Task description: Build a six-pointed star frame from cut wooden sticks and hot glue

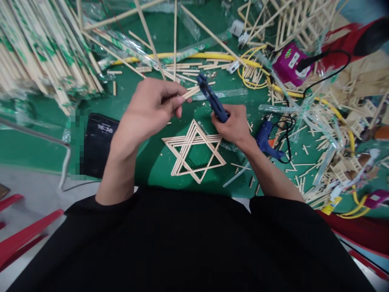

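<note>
Between the thumb and fingers of my left hand [154,103] are thin wooden sticks [191,93], pointing right. My right hand [232,123] is closed around a dark blue hand tool [212,97], whose upper end meets the right part of those sticks. Whether its jaws are closed on them is too small to tell. Below both hands, a six-pointed star of layered wooden sticks [183,156] lies flat on the green table [148,162].
Bundled sticks [39,48] fill the upper left. A black tablet [99,146] lies left of my left forearm. Right of my right hand are a blue glue gun [266,138], cords, plastic wrap and scattered stick pieces. A yellow cable [212,56] crosses behind, near a purple power block [293,65].
</note>
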The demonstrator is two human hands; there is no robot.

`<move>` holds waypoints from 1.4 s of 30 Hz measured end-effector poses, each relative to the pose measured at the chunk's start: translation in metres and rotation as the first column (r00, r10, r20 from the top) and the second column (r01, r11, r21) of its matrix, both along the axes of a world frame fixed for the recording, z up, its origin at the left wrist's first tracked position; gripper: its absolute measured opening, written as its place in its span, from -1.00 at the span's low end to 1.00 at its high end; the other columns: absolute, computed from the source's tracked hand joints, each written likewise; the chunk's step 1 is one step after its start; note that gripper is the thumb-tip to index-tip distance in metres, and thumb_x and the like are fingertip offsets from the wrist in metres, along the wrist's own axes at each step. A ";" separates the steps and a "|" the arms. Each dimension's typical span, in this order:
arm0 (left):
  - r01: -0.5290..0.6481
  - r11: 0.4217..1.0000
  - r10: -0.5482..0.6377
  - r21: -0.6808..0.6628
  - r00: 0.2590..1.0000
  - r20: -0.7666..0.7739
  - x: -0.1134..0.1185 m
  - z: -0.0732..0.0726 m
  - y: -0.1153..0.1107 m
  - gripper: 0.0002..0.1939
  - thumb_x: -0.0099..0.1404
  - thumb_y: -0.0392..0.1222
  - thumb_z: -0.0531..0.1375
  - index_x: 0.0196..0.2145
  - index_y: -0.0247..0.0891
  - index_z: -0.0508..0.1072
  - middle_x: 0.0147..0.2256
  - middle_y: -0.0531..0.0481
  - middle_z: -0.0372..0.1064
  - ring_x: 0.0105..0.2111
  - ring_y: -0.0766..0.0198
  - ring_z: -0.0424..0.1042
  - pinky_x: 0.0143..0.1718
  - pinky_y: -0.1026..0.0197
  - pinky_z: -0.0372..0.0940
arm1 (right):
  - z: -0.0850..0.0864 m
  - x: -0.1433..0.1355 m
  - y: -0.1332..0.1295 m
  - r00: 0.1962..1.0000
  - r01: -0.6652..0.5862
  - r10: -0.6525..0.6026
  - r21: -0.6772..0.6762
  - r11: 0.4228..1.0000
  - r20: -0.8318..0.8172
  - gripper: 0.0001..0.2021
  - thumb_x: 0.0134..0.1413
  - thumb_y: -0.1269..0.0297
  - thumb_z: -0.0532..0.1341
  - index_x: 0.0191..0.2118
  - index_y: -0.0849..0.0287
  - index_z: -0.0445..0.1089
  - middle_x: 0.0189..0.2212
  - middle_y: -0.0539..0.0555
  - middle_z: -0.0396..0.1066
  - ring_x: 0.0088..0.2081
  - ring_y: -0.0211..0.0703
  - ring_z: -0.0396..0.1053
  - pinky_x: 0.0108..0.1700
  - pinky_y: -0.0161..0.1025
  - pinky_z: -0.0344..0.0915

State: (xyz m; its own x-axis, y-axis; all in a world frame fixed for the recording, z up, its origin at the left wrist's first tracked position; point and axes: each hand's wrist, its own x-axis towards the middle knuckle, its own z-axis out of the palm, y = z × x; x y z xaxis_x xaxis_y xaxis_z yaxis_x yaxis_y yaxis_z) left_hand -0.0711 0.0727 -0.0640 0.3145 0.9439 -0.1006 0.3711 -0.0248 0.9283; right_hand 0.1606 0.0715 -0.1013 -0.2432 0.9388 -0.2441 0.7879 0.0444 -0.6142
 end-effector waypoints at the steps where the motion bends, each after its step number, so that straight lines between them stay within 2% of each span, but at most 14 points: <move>1: -0.018 1.000 0.018 -0.001 1.000 -0.006 0.001 0.003 -0.002 -0.74 0.34 -0.21 0.15 -0.50 -0.26 0.49 -0.60 -0.01 0.31 -0.61 0.31 0.19 -0.49 0.17 0.10 | 0.000 0.002 -0.001 1.000 0.017 -0.017 0.022 1.000 -0.017 -0.60 0.02 0.36 0.22 -0.63 0.08 -0.06 -0.65 -0.10 -0.07 -0.54 -0.29 -0.05 -0.39 -0.18 -0.07; 6: -0.035 0.999 0.038 0.041 0.997 -0.067 0.004 0.019 -0.012 -0.66 0.39 -0.09 0.11 -0.50 -0.22 0.47 -0.57 -0.02 0.28 -0.60 0.30 0.14 -0.51 0.15 0.03 | 0.000 0.016 -0.009 0.990 0.098 -0.090 0.074 0.992 -0.109 -0.64 0.11 0.25 0.20 -0.59 0.07 0.03 -0.64 -0.07 0.08 -0.54 -0.25 0.08 -0.39 -0.16 0.10; 10: 0.047 0.996 -0.018 0.078 0.941 -0.338 -0.005 0.016 -0.019 -0.81 0.39 -0.14 0.13 -0.30 -0.21 0.52 -0.41 -0.06 0.39 -0.40 0.16 0.36 -0.36 0.12 0.17 | 0.001 0.024 -0.017 0.978 0.142 -0.121 0.118 0.983 -0.168 -0.71 0.11 0.21 0.21 -0.55 0.07 0.14 -0.62 -0.04 0.19 -0.52 -0.19 0.19 -0.35 -0.08 0.26; 12: 0.100 0.993 -0.059 0.054 0.858 -0.510 -0.013 0.009 -0.024 -0.90 0.33 -0.23 0.20 -0.24 -0.27 0.50 -0.31 -0.07 0.38 -0.30 0.14 0.39 -0.30 0.15 0.17 | 0.000 0.025 -0.019 0.975 0.160 -0.133 0.143 0.977 -0.177 -0.72 0.12 0.18 0.21 -0.55 0.06 0.16 -0.62 -0.04 0.21 -0.52 -0.17 0.21 -0.34 -0.05 0.29; 16: 0.202 0.972 -0.215 -0.118 0.570 -0.793 -0.025 -0.002 -0.039 -0.86 0.36 -0.26 0.20 -0.13 -0.32 0.42 -0.15 -0.14 0.31 -0.18 0.09 0.40 -0.26 0.19 0.19 | -0.003 0.025 -0.021 0.976 0.162 -0.134 0.163 0.973 -0.172 -0.71 0.11 0.15 0.21 -0.54 0.05 0.14 -0.62 -0.03 0.24 -0.52 -0.16 0.23 -0.33 -0.03 0.32; 18: 0.216 0.966 -0.233 -0.140 0.504 -0.832 -0.026 -0.004 -0.047 -0.92 0.42 -0.25 0.12 -0.19 -0.30 0.38 -0.14 -0.16 0.28 -0.16 0.07 0.39 -0.28 0.18 0.18 | -0.003 0.024 -0.020 0.978 0.156 -0.128 0.166 0.974 -0.167 -0.71 0.11 0.14 0.21 -0.54 0.05 0.13 -0.62 -0.03 0.24 -0.52 -0.16 0.23 -0.33 -0.05 0.32; 20: 0.215 0.971 -0.205 -0.107 0.512 -0.834 -0.026 -0.006 -0.053 -0.89 0.44 -0.28 0.03 -0.27 -0.26 0.32 -0.19 -0.15 0.26 -0.20 0.09 0.37 -0.31 0.18 0.16 | -0.003 0.024 -0.020 0.978 0.156 -0.128 0.167 0.974 -0.165 -0.71 0.11 0.13 0.19 -0.54 0.05 0.13 -0.62 -0.03 0.23 -0.52 -0.16 0.22 -0.33 -0.07 0.31; 23: 0.142 0.989 -0.081 0.026 0.691 -0.718 -0.027 -0.012 -0.054 -0.93 0.38 -0.32 0.04 -0.22 -0.22 0.30 -0.35 -0.03 0.23 -0.38 0.22 0.25 -0.37 0.20 0.09 | 0.000 0.024 -0.020 0.977 0.159 -0.132 0.157 0.975 -0.170 -0.70 0.11 0.12 0.19 -0.55 0.05 0.14 -0.62 -0.03 0.24 -0.51 -0.15 0.22 -0.33 -0.08 0.29; 25: 0.026 0.989 0.046 0.144 0.879 -0.475 -0.028 -0.019 -0.049 -0.90 0.37 -0.26 0.11 -0.15 -0.17 0.32 -0.44 0.06 0.21 -0.48 0.30 0.15 -0.40 0.22 0.07 | 0.003 0.023 -0.021 0.976 0.161 -0.135 0.144 0.976 -0.173 -0.70 0.10 0.12 0.20 -0.55 0.05 0.14 -0.62 -0.02 0.25 -0.50 -0.15 0.22 -0.33 -0.08 0.28; 27: -0.089 0.974 0.120 0.206 0.982 -0.143 -0.026 -0.028 -0.040 -0.86 0.41 -0.13 0.15 -0.08 -0.11 0.37 -0.48 0.09 0.24 -0.49 0.34 0.18 -0.39 0.20 0.12 | 0.006 0.023 -0.022 0.976 0.159 -0.136 0.132 0.978 -0.169 -0.69 0.10 0.11 0.21 -0.55 0.05 0.14 -0.61 -0.01 0.25 -0.50 -0.14 0.22 -0.33 -0.08 0.28; 30: -0.142 0.971 0.084 0.195 0.957 0.279 -0.015 -0.039 -0.025 -0.71 0.40 0.03 0.23 0.03 -0.04 0.44 -0.45 0.08 0.30 -0.42 0.33 0.33 -0.30 0.16 0.28 | 0.008 0.023 -0.023 0.977 0.156 -0.136 0.117 0.981 -0.167 -0.67 0.12 0.05 0.21 -0.54 0.05 0.15 -0.61 -0.01 0.25 -0.49 -0.14 0.22 -0.33 -0.08 0.28; 33: -0.149 0.975 0.054 0.162 0.875 0.482 0.000 -0.048 -0.014 -0.64 0.30 0.09 0.34 0.00 -0.03 0.51 -0.40 0.09 0.35 -0.37 0.32 0.43 -0.23 0.14 0.38 | 0.008 0.023 -0.024 0.974 0.166 -0.145 0.113 0.980 -0.176 -0.67 0.11 0.03 0.22 -0.53 0.05 0.16 -0.61 -0.02 0.25 -0.49 -0.14 0.21 -0.34 -0.09 0.27; 38: -0.178 0.970 0.069 0.164 0.852 0.519 0.014 -0.059 -0.014 -0.69 0.33 0.13 0.28 -0.19 -0.16 0.53 -0.39 0.02 0.38 -0.37 0.27 0.47 -0.23 0.13 0.38 | 0.011 0.023 -0.026 0.978 0.160 -0.141 0.118 0.980 -0.153 -0.73 0.12 0.11 0.19 -0.51 0.05 0.16 -0.59 -0.01 0.25 -0.49 -0.14 0.21 -0.33 -0.10 0.25; 42: -0.219 0.963 0.126 0.160 0.884 0.451 0.018 -0.066 -0.018 -0.58 0.36 0.26 0.18 -0.18 -0.15 0.49 -0.49 0.05 0.24 -0.48 0.27 0.34 -0.30 0.14 0.32 | 0.023 0.022 -0.031 0.994 0.072 -0.056 0.179 0.981 -0.089 -0.86 0.11 0.22 0.17 -0.42 0.06 0.21 -0.48 0.04 0.33 -0.39 -0.09 0.31 -0.23 -0.06 0.29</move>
